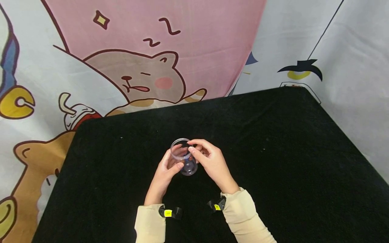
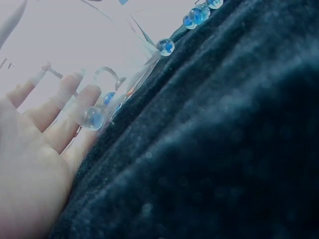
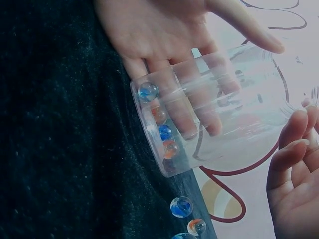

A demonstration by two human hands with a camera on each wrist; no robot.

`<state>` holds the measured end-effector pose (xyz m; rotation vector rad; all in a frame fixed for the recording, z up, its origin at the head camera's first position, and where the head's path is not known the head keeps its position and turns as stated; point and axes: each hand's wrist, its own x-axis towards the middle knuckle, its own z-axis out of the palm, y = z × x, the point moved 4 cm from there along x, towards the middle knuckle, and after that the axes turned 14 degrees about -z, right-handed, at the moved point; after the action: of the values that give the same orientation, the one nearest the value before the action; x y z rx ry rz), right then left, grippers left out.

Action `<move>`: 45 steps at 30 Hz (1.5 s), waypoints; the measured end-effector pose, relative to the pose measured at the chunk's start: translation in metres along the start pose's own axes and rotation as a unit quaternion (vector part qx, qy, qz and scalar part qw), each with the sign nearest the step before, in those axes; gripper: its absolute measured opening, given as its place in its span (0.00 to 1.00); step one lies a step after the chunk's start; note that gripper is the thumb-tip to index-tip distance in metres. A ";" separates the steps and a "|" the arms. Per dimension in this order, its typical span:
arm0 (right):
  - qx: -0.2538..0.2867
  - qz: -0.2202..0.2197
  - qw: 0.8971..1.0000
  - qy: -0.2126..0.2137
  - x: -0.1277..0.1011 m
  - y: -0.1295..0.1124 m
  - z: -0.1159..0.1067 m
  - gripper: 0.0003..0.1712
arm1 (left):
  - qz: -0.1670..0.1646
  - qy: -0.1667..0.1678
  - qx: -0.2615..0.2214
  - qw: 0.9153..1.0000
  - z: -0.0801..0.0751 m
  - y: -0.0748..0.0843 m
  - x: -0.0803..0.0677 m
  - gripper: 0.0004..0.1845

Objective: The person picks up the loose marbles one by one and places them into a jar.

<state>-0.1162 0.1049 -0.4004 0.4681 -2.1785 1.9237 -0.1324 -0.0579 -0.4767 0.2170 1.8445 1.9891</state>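
A clear plastic jar (image 1: pixel 189 167) stands on the black cloth, its open mouth upward. My left hand (image 1: pixel 164 173) holds it from the left, thumb on the near side and fingers around the far wall. My right hand (image 1: pixel 215 162) is at the mouth's right side, with thumb and index fingertips slightly apart right at the rim. Blue and orange marbles, such as a blue marble (image 3: pixel 165 132), lie at the jar's bottom in the right wrist view. My left palm and fingers (image 2: pixel 64 107) show beside the jar in the left wrist view, where glare washes out its wall.
Outside the jar, on its right, several loose marbles (image 3: pixel 181 206) lie on the cloth; the left wrist view also shows a loose marble (image 2: pixel 165 47). The table under the black cloth (image 1: pixel 288 162) meets a hanging printed fabric (image 1: pixel 212 40) at its far edge.
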 end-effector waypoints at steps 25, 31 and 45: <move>-0.102 -0.009 0.994 0.045 0.002 0.018 -0.026 0.08 | -0.009 0.001 0.006 1.000 0.008 0.018 -0.007 0.27; -0.115 0.009 0.993 0.036 0.001 0.043 -0.033 0.11 | -0.009 0.003 0.006 1.000 0.008 0.018 -0.007 0.27; -0.172 0.062 0.982 -0.051 -0.001 0.058 -0.034 0.11 | -0.030 0.016 0.016 0.999 0.008 0.020 -0.008 0.27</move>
<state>-0.1378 0.1442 -0.4501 0.3842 -2.5940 1.5577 -0.1259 -0.0542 -0.4548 0.1384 1.8808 1.9355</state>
